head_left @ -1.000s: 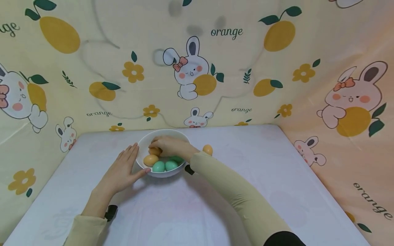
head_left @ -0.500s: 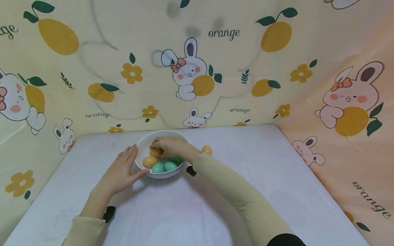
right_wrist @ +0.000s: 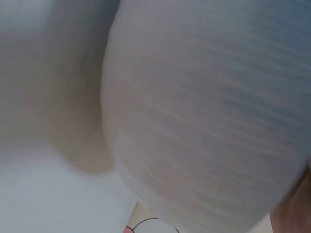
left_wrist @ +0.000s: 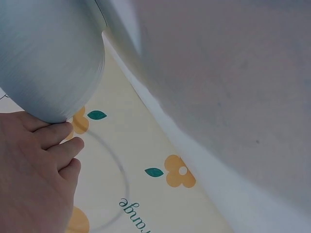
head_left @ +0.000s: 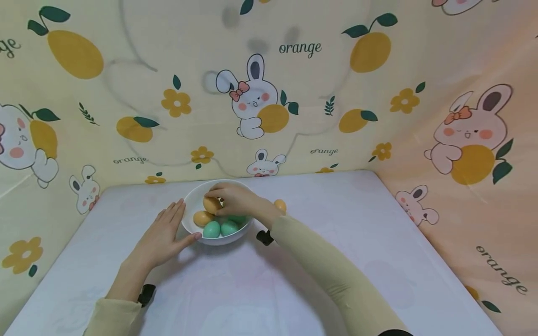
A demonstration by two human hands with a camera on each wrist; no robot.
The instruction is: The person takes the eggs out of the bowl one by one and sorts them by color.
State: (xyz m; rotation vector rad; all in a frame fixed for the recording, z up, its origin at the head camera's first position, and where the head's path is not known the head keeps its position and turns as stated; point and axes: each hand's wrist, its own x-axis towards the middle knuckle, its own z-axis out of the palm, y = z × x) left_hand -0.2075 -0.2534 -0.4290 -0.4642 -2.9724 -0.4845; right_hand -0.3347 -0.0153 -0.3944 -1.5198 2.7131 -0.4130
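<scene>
A white bowl [head_left: 224, 241] stands near the back of the table, with yellow-orange and green eggs in it. My right hand [head_left: 241, 200] reaches over its right side and pinches a yellow-orange egg [head_left: 211, 205] inside. Just below that one lies another yellow-orange egg [head_left: 203, 219]. Two green eggs [head_left: 212, 229] are plain at the bowl's front; more green shows partly under my right hand. My left hand [head_left: 161, 238] rests against the bowl's left side, fingers extended and thumb at the front rim. In the left wrist view, its fingertips touch the bowl's outer wall [left_wrist: 48, 58].
One more yellow-orange egg [head_left: 280, 205] is on the table right of the bowl, partly behind my right forearm. The table [head_left: 235, 289] has a white cover. A printed cloth [head_left: 319, 93] with rabbits and oranges stands behind and at both sides.
My right hand has lifted the yellow-orange egg slightly, and more of it shows. The left hand stays at the bowl. The head view has shifted a little.
</scene>
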